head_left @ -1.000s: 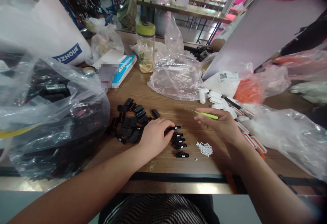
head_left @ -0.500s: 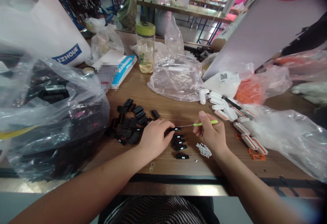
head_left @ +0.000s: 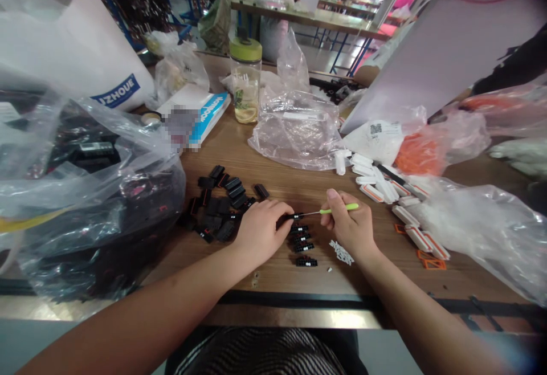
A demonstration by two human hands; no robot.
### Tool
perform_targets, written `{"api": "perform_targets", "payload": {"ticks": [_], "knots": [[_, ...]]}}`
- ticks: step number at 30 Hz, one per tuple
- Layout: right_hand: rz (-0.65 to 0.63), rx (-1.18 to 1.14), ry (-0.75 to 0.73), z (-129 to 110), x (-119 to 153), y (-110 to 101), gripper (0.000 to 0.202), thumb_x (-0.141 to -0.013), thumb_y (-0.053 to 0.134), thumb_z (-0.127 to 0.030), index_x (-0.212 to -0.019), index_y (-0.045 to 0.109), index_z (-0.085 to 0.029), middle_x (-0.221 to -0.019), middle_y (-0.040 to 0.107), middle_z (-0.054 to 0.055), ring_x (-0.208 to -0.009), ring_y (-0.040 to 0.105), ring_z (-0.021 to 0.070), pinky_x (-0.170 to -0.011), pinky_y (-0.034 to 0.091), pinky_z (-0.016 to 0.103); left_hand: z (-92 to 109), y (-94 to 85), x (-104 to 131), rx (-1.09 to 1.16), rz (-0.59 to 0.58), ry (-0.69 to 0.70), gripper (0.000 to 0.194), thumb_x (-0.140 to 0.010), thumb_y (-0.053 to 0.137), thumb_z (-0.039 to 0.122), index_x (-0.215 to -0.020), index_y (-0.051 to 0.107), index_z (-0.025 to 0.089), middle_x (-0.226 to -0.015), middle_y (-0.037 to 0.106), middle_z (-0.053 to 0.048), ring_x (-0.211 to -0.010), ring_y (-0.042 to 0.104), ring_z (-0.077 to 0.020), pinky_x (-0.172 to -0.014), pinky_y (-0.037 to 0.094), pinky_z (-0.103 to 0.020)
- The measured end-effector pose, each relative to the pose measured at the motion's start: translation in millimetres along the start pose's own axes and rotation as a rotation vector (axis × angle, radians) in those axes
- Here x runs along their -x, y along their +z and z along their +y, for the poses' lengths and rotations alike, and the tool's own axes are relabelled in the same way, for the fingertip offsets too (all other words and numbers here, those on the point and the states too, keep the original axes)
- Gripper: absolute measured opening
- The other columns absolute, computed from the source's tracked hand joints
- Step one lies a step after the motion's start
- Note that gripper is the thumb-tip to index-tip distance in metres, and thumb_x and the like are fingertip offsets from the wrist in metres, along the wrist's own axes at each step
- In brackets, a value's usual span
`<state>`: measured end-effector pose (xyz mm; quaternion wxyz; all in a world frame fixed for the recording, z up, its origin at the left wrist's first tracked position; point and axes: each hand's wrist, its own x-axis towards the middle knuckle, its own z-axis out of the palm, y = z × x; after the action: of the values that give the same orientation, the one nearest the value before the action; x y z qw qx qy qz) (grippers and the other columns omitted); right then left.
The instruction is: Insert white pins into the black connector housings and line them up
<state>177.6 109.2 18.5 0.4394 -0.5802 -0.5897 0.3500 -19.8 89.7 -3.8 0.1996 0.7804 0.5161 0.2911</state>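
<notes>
My left hand (head_left: pixel 261 228) is closed on a black connector housing (head_left: pixel 296 216) with small white dots on its face. In my right hand (head_left: pixel 351 225) is a thin tool with a yellow-green handle (head_left: pixel 339 208), perhaps a small screwdriver; its metal shaft points left and its tip meets the housing's face. Below the held piece, several similar black connector housings (head_left: pixel 304 247) lie in a column. A heap of tiny white plugs (head_left: pixel 341 252) lies under my right hand, and one loose white plug (head_left: pixel 329 269) is nearer the table edge. Left of my left hand is a pile of black housings (head_left: pixel 217 207).
A large clear bag (head_left: pixel 98 192) of black parts fills the left. Behind stand a green-lidded bottle (head_left: pixel 246 78), a blue-white box (head_left: pixel 209 115) and a crumpled plastic bag (head_left: pixel 294 130). White connectors (head_left: pixel 376 181) and orange frames (head_left: pixel 431 260) lie right, beside another clear bag (head_left: pixel 491 227).
My right hand and the tool have shifted slightly left, bringing the handle closer to the held housing. My left hand keeps its grip. The whole view has moved a little.
</notes>
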Motion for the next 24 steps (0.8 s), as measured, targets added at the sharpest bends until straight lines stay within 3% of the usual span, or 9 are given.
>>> {"api": "perform_targets", "payload": {"ticks": [6,18,24], "knots": [[-0.008,0.064,-0.04,-0.5,1.9,0.5,0.048,-0.095,0.051,-0.054,-0.064,0.06,-0.019,-0.048,0.056,-0.001,-0.04,0.05,0.01,-0.044,0.041,0.023,0.3,-0.5,-0.5,-0.006,0.004,0.006,0.008,-0.09,0.063,0.019,-0.097,0.065,0.021,-0.088,0.069,-0.002,-0.084,0.064,-0.0215,-0.08,0.05,-0.039],[-0.096,0.292,-0.304,-12.9,7.3,2.1,0.043,-0.099,0.047,-0.037,-0.06,0.055,-0.021,-0.051,0.055,-0.002,-0.05,0.054,0.0116,-0.056,0.042,0.025,-0.1,0.1,0.0,0.006,-0.009,-0.006,0.011,-0.089,0.064,0.017,-0.098,0.066,0.021,-0.093,0.069,-0.002,-0.084,0.064,-0.0209,-0.08,0.05,-0.038],[0.056,0.172,-0.21,-7.3,5.9,-0.7,0.045,-0.099,0.049,-0.04,-0.06,0.06,-0.02,-0.048,0.055,-0.002,-0.048,0.052,0.0108,-0.055,0.042,0.025,-1.1,0.2,-0.4,0.01,-0.006,0.004,0.009,-0.09,0.064,0.019,-0.098,0.066,0.021,-0.091,0.069,-0.002,-0.084,0.063,-0.0212,-0.08,0.049,-0.039]]}}
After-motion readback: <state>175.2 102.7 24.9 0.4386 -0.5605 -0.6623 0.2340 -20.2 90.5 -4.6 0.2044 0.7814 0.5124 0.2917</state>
